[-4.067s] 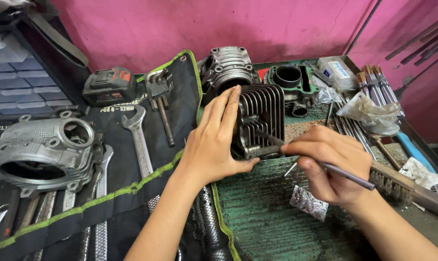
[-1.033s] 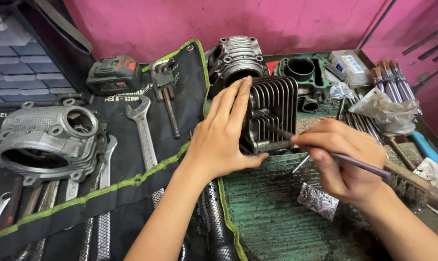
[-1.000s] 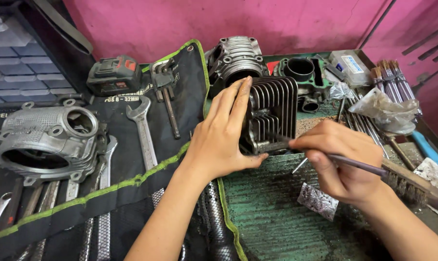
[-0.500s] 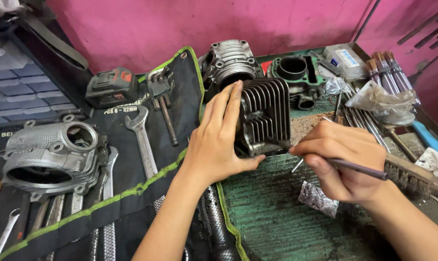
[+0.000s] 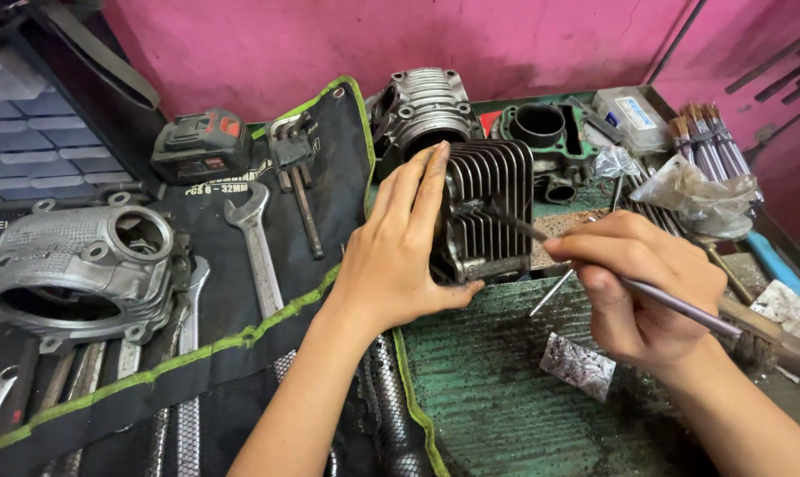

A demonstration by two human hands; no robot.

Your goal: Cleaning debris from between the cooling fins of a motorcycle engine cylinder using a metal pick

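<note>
The dark, grimy finned engine cylinder (image 5: 488,208) stands upright mid-worktop, gripped by the left hand (image 5: 395,256). The right hand (image 5: 643,287) pinches a thin brush (image 5: 674,305), its tip between the fins. A clear plastic bag (image 5: 696,190) near the far right edge holds more brushes (image 5: 705,141).

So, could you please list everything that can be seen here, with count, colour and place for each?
finned cylinder: 1, dark grey, centre, standing on the green mat
thin brush: 1, purple handle, tip at the cylinder's fins
green mat: 1, dirty green, lower centre
tool roll: 1, black with green edge, left half
cylinder head: 1, silver, far left on the tool roll
open-end wrench: 1, silver, on the tool roll
battery pack: 1, black and red, upper left
second finned part: 1, silver, behind the cylinder
brush bundle: several, purple, upper right
pink wall: 1, background
left hand: 1, steadies the cylinder
right hand: 1, grips the brush
</note>
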